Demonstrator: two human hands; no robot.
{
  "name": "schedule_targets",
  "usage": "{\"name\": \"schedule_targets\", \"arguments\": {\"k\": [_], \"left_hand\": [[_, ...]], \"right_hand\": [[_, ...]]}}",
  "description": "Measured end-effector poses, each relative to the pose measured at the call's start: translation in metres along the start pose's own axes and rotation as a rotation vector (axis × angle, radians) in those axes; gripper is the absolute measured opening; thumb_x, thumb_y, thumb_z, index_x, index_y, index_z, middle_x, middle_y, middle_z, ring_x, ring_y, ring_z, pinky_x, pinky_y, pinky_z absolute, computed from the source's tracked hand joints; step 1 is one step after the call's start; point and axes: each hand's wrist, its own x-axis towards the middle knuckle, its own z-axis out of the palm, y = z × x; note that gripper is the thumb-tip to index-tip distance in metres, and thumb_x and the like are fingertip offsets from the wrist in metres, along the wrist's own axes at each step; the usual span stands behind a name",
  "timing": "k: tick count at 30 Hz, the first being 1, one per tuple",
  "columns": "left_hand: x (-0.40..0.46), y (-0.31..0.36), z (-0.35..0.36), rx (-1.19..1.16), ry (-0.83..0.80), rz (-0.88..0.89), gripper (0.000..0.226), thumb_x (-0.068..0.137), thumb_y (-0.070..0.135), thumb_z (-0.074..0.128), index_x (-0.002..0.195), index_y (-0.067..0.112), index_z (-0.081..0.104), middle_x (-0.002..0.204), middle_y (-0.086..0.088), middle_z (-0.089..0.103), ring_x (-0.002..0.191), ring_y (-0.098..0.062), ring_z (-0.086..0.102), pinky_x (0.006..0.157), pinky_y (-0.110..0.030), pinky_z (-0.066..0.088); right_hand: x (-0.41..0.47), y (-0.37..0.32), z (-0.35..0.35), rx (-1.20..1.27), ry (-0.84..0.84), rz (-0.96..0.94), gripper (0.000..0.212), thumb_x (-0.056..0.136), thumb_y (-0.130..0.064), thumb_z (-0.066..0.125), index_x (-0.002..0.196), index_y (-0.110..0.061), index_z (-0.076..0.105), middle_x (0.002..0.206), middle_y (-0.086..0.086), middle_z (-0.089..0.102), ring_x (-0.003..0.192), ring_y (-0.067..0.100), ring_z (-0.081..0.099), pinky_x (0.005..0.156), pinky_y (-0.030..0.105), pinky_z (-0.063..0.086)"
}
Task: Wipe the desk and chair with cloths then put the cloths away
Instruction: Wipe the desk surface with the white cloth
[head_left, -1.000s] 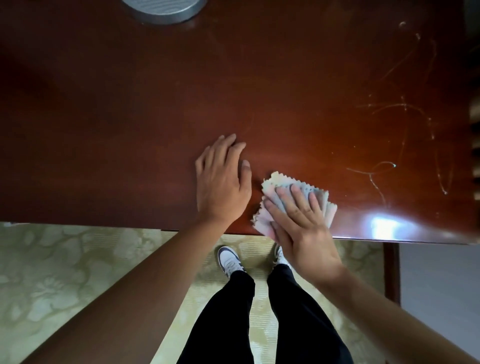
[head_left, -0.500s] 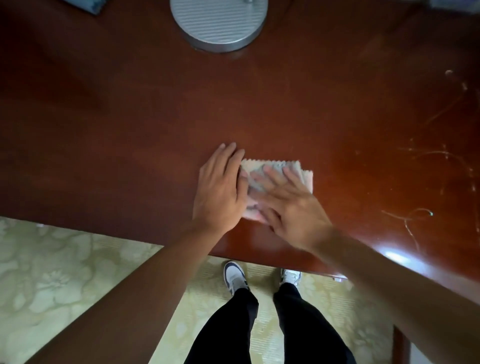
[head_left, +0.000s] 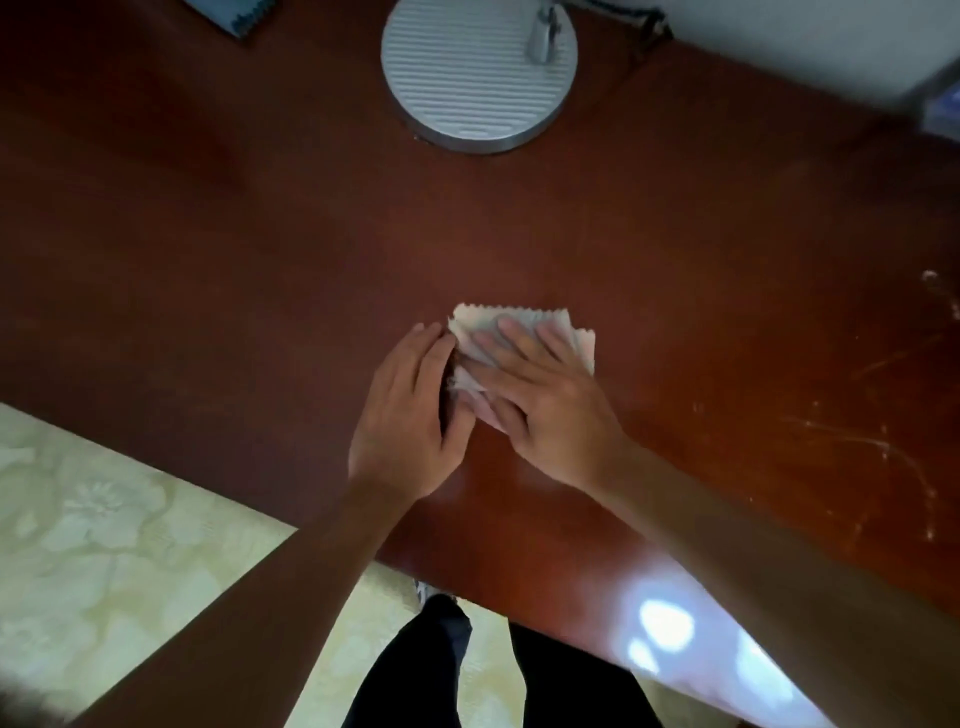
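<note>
While our right hand (head_left: 550, 410) presses flat, fingers straight, on the folded cloth (head_left: 524, 332) lying mid-desk (head_left: 260, 260), our left hand (head_left: 410, 415) rests open just beside it, fingertips touching its left edge. Beyond stands a round lamp base (head_left: 478, 73).

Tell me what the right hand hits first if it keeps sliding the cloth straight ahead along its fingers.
Probably nothing soon: the right hand, flat on the cloth, points up-left over bare desk. Farther on, likely the round lamp base, though it may pass just left.
</note>
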Motion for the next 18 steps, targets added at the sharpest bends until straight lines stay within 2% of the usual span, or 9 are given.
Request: {"name": "schedule_targets", "arguments": {"k": [2,3,6,7,11,14,18], "left_hand": [[0.002,0.004,-0.001,0.064,0.033,-0.016,0.046,0.096,0.026,0.049,0.135,0.001,0.054,0.141,-0.015,0.053,0.136,-0.029,0.044,0.115,-0.035,0.033],[0.004,0.005,-0.001,0.083,0.05,-0.041,0.045,0.096,0.025,0.048,0.134,0.001,0.054,0.141,-0.015,0.053,0.136,-0.03,0.044,0.115,-0.035,0.033],[0.005,0.008,-0.001,0.095,0.05,-0.143,0.045,0.097,0.025,0.046,0.136,0.002,0.052,0.143,-0.014,0.051,0.138,-0.029,0.041,0.114,-0.038,0.033],[0.004,0.008,0.0,0.096,0.058,-0.166,0.045,0.097,0.025,0.046,0.136,0.003,0.052,0.143,-0.014,0.051,0.138,-0.029,0.041,0.114,-0.039,0.034],[0.005,0.006,0.001,0.073,0.123,-0.248,0.048,0.091,0.023,0.051,0.134,0.0,0.051,0.136,-0.017,0.053,0.129,-0.033,0.047,0.11,-0.044,0.037],[0.003,0.008,0.001,0.025,0.158,-0.29,0.053,0.082,0.019,0.049,0.131,-0.002,0.05,0.129,-0.02,0.053,0.12,-0.033,0.048,0.104,-0.047,0.041],[0.005,0.006,-0.001,0.004,0.154,-0.296,0.055,0.082,0.02,0.051,0.134,0.0,0.049,0.13,-0.019,0.052,0.119,-0.034,0.048,0.104,-0.047,0.041]], "right_hand": [[0.02,0.037,-0.016,-0.004,-0.026,-0.043,0.034,0.101,-0.028,0.044,0.127,-0.022,0.065,0.14,0.001,0.058,0.137,0.024,0.046,0.12,0.039,0.018],[0.039,0.059,-0.024,-0.028,0.021,0.013,0.036,0.1,-0.029,0.043,0.126,-0.02,0.066,0.137,0.004,0.06,0.132,0.027,0.049,0.118,0.035,0.017],[0.1,0.111,-0.042,-0.093,0.108,0.291,0.041,0.099,-0.027,0.043,0.136,-0.017,0.057,0.14,0.012,0.055,0.135,0.036,0.043,0.115,0.048,0.024],[0.112,0.11,-0.041,-0.114,0.099,0.307,0.042,0.099,-0.028,0.042,0.138,-0.017,0.056,0.142,0.012,0.054,0.137,0.036,0.04,0.114,0.051,0.027],[0.103,0.039,-0.016,-0.026,0.04,0.0,0.042,0.093,-0.027,0.042,0.129,-0.022,0.062,0.139,0.002,0.057,0.134,0.028,0.045,0.112,0.051,0.03],[0.062,-0.017,0.004,0.048,-0.105,-0.102,0.044,0.095,-0.029,0.036,0.131,-0.023,0.061,0.139,-0.002,0.058,0.138,0.022,0.043,0.118,0.045,0.024],[0.088,0.007,0.003,-0.025,-0.146,-0.165,0.046,0.096,-0.032,0.035,0.135,-0.023,0.058,0.14,0.0,0.058,0.139,0.025,0.042,0.114,0.05,0.028]]}}
